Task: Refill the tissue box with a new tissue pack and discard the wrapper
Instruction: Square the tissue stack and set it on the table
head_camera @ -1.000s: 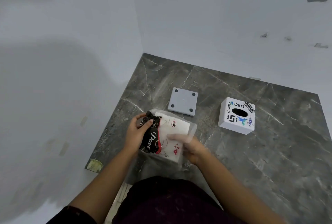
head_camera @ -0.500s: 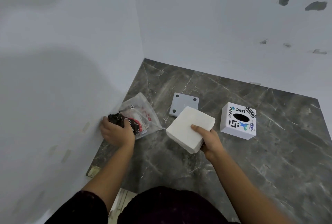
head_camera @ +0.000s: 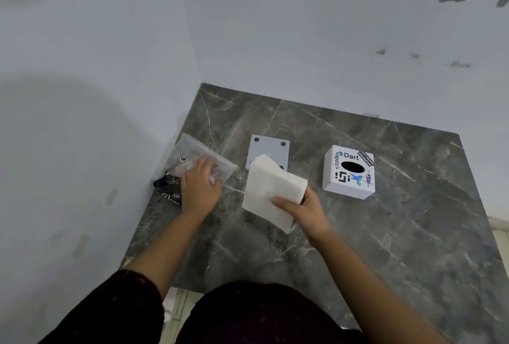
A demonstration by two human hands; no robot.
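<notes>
My right hand (head_camera: pixel 305 210) grips a thick white stack of tissues (head_camera: pixel 271 186), held tilted above the dark marble floor. My left hand (head_camera: pixel 200 186) rests flat on the clear and black plastic wrapper (head_camera: pixel 190 155), which lies against the left wall; its fingers are spread over the wrapper rather than curled around it. The white tissue box (head_camera: pixel 349 171), with stickers and an oval hole on top, stands to the right of the tissues. Its grey base plate (head_camera: pixel 268 148), with black round feet, lies behind the tissue stack and is partly hidden by it.
White walls meet at a corner behind the floor slab (head_camera: pixel 385 233). The left wall runs close to the wrapper. My dark-clothed knees fill the bottom of the view. A pale strip of lighter flooring shows at the right edge.
The tissue stack came out of the wrapper. My left hand carried the wrapper left to the wall and now lies flat on it. My right hand holds the tissues slightly lower and more tilted.
</notes>
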